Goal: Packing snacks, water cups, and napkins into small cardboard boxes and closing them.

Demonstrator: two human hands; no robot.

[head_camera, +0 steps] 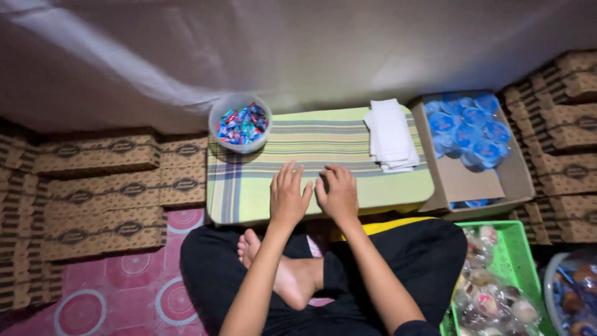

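Left hand (288, 196) and right hand (339, 194) lie flat, palms down, fingers spread, grasping nothing, side by side near the front edge of the striped green cloth (261, 180) covering a low table. Bare cloth ahead; candy bowl (240, 123) at far-left corner, folded white napkins (391, 135) far right. Box of blue-lidded cups (472, 149) just beside.

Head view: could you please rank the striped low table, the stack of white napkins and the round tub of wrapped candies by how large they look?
Largest to smallest:
1. Striped low table, by far the widest.
2. Stack of white napkins.
3. Round tub of wrapped candies.
The napkins and tub look close in size, so their order is unsure.
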